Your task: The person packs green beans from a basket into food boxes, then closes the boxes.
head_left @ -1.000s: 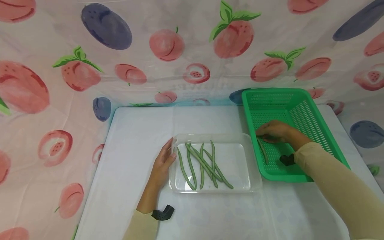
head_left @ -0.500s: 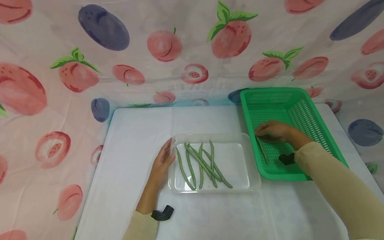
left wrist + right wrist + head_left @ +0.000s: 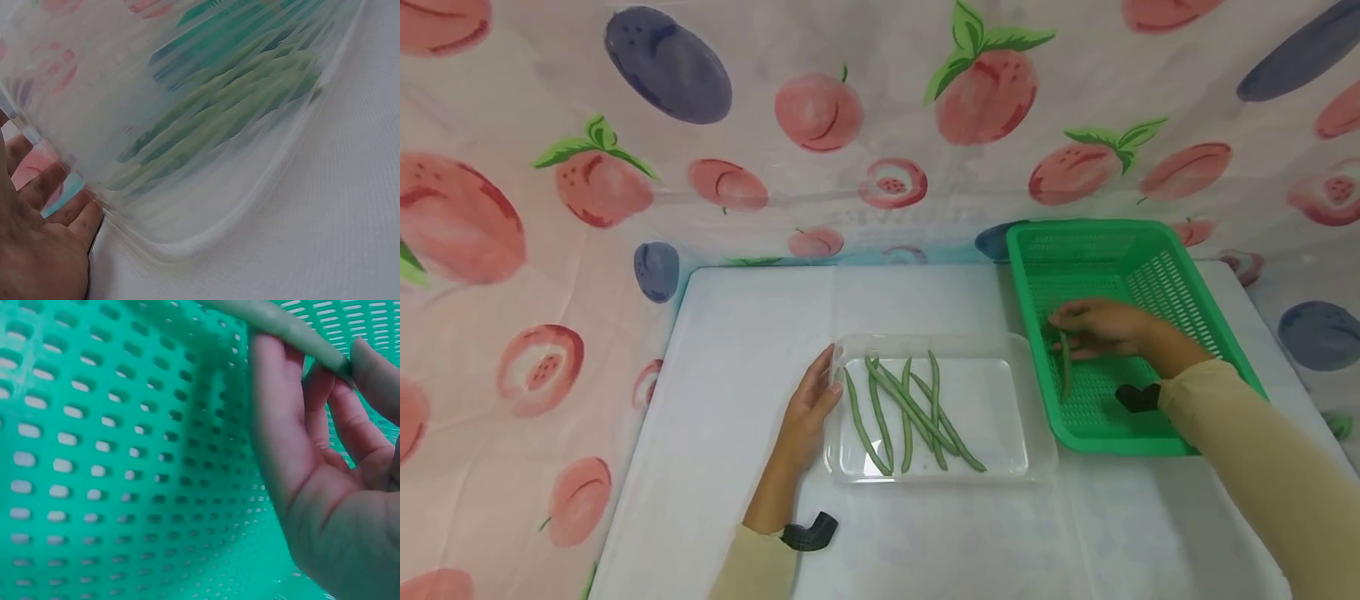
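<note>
A green bean hangs from my right hand, inside the green basket, near its left wall. The right wrist view shows the bean pinched near one end between thumb and fingertips. My left hand rests against the left side of a clear plastic container, its fingers fairly straight along the rim. In the left wrist view its fingertips touch the container's edge. Several green beans lie in the container, some crossing each other.
The green perforated basket stands right of the container, close beside it. Both sit on a white-covered table. A fruit-patterned cloth hangs behind and at the sides.
My right hand has shifted slightly right inside the basket, away from its left wall, and the bean in it now hangs more upright. My left hand and the container beans have stayed put.
</note>
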### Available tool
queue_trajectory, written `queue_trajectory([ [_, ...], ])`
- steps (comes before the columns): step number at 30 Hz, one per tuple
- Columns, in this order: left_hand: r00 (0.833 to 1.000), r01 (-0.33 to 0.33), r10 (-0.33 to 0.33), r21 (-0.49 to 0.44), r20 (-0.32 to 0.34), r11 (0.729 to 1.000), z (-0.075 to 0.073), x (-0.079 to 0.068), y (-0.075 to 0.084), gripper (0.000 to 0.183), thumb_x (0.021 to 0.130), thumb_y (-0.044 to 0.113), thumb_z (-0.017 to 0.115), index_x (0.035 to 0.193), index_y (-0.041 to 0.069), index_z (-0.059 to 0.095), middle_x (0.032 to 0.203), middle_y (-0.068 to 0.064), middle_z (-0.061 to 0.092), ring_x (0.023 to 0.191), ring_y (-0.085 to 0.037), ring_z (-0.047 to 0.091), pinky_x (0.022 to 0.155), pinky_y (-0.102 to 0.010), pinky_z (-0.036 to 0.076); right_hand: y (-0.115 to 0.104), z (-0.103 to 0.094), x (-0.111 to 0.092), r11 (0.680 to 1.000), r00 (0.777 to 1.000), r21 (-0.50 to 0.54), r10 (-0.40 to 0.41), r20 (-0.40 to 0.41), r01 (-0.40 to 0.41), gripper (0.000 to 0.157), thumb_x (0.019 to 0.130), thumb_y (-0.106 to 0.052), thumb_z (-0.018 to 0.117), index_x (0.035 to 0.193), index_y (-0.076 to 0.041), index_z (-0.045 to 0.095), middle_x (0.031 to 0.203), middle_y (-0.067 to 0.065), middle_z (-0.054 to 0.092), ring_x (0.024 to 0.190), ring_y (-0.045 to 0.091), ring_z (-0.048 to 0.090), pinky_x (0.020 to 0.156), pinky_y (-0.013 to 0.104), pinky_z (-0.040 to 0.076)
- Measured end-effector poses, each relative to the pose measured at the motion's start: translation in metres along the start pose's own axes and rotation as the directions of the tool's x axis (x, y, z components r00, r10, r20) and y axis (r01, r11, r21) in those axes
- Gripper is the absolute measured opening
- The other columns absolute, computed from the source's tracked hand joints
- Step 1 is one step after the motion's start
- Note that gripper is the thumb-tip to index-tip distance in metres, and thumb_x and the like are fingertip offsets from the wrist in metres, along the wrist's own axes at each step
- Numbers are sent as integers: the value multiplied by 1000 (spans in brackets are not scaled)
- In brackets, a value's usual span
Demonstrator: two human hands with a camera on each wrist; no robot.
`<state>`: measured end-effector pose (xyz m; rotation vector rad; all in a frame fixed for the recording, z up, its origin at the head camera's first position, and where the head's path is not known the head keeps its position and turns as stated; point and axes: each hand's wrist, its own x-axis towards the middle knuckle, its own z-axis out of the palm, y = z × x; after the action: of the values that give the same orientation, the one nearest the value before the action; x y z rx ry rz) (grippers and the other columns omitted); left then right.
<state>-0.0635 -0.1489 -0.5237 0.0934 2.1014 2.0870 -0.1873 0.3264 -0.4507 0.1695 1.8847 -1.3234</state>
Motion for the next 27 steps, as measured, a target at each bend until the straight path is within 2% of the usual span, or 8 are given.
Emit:
queue_trajectory([
  [2, 1000, 0, 0, 5, -2, 1000, 0, 1, 0, 56, 105, 31, 55, 157, 39, 36, 162, -2, 42, 149, -26, 41, 115, -55, 41, -1, -2, -4, 1000, 1000, 16, -15, -7, 15, 46, 108, -30, 53, 139, 1, 41, 123, 10, 53, 109, 21, 68, 95, 42, 59],
  [6, 1000, 10, -10, 12, -5, 1000, 0, 1, 0, 56, 105, 31, 55, 156, 40, 36, 162, 0, 42, 149, -26, 41, 115, -54, 41, -8, -3, -14, 999, 999, 23, -31, -20, 31, 43, 109, -35, 48, 134, -1, 43, 115, 8, 58, 109, 25, 70, 93, 44, 60],
  [10, 1000, 7, -7, 15, -5, 1000, -1, 0, 0, 57, 105, 29, 55, 157, 37, 36, 162, -1, 41, 150, -27, 40, 116, -54, 40, -16, 1, -24, 999, 998, 4, -43, -40, 43, 45, 109, -39, 46, 133, -1, 43, 108, 4, 61, 106, 25, 71, 88, 43, 61],
  [15, 1000, -2, 2, 17, -5, 1000, 0, -1, 0, 58, 105, 27, 55, 159, 34, 34, 162, -4, 41, 149, -29, 41, 115, -54, 41, -25, 7, -32, 997, 995, -42, -70, -70, 67, 55, 108, -41, 47, 143, 0, 34, 113, 6, 61, 105, 25, 71, 88, 44, 61],
  [20, 1000, -1, 1, 13, -10, 1000, 0, -2, 0, 58, 105, 26, 54, 159, 32, 34, 161, -6, 43, 148, -31, 43, 113, -55, 44, -34, 13, -41, 993, 992, -58, -106, -62, 103, 54, 107, -31, 55, 146, 0, 33, 120, 6, 60, 108, 22, 71, 89, 42, 60],
  [24, 1000, 3, -3, 13, -8, 1000, -1, -2, 1, 57, 105, 26, 54, 159, 33, 35, 161, -6, 43, 147, -31, 44, 112, -55, 44, -40, 16, -50, 989, 990, -59, -140, -23, 139, 56, 104, -19, 60, 149, 0, 33, 118, 5, 66, 110, 21, 71, 89, 39, 60],
  [27, 1000, -1, 1, 12, -4, 1000, -1, -1, 1, 58, 105, 28, 54, 159, 33, 34, 161, -7, 42, 148, -31, 43, 113, -56, 44, -44, 18, -53, 985, 986, -57, -164, -9, 163, 59, 103, -15, 60, 151, 1, 31, 112, 4, 69, 109, 21, 71, 88, 38, 60],
])
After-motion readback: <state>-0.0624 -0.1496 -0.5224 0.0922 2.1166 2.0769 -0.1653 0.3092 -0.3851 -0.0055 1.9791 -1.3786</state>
